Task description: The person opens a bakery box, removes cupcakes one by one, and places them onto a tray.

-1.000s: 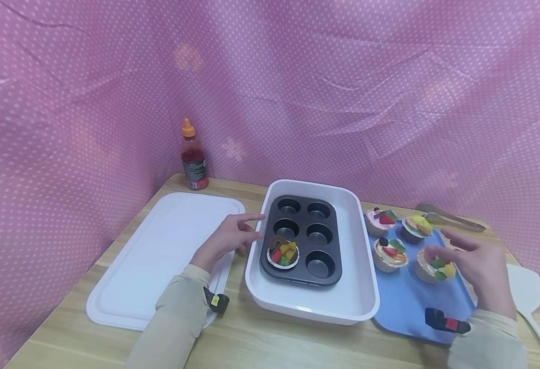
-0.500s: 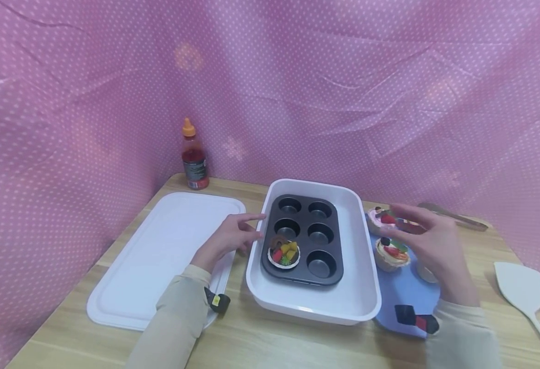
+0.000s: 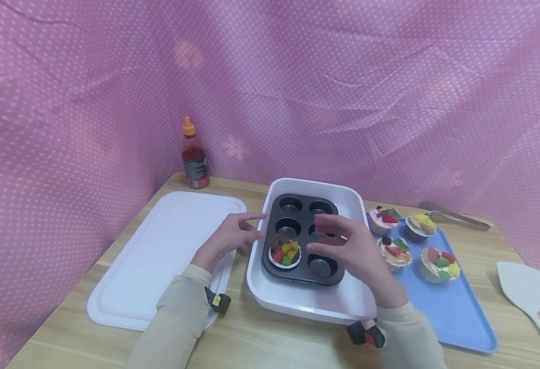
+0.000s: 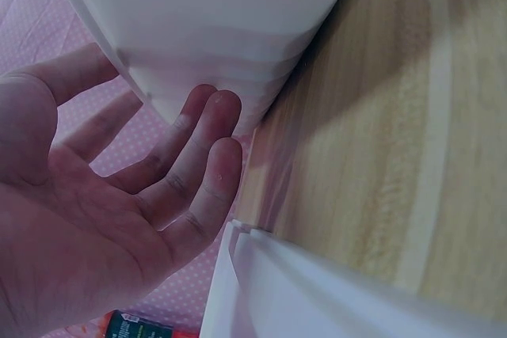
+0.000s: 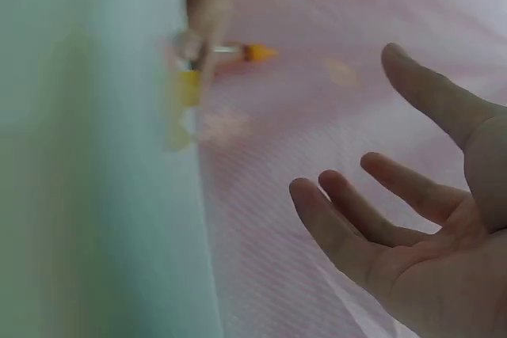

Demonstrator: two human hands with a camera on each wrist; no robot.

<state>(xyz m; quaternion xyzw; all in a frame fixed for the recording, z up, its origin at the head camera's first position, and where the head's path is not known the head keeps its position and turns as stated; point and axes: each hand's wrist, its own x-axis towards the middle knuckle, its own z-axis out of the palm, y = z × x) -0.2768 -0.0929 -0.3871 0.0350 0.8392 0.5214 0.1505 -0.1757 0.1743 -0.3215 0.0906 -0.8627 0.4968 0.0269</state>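
Observation:
At the left rim of the white basin point(image 3: 355, 297) rests my left hand point(image 3: 230, 234), its fingers loosely bent against the outer wall. A dark muffin tin point(image 3: 303, 241) lies inside the basin. One fruit tart point(image 3: 284, 254) sits in its near-left cup. My right hand point(image 3: 350, 249) hovers over the tin's right side with its fingers spread and nothing between them, hiding part of the right-hand cups. In the right wrist view the right palm point(image 5: 444, 275) shows bare. Several tarts stand on the blue tray point(image 3: 459, 312), among them a fruit-topped tart point(image 3: 438, 265) and a berry tart point(image 3: 393, 253).
A white lidded board or tray point(image 3: 159, 261) lies on the left. At the back left stands a sauce bottle point(image 3: 194, 159). Metal tongs point(image 3: 456, 218) lie behind the blue tray, and a white spatula point(image 3: 523, 284) lies to its right. A pink dotted curtain point(image 3: 270, 92) encloses the table.
My right hand has moved left from above the blue tray's tarts to above the muffin tin, uncovering the tarts. My left hand has stayed at the basin's rim.

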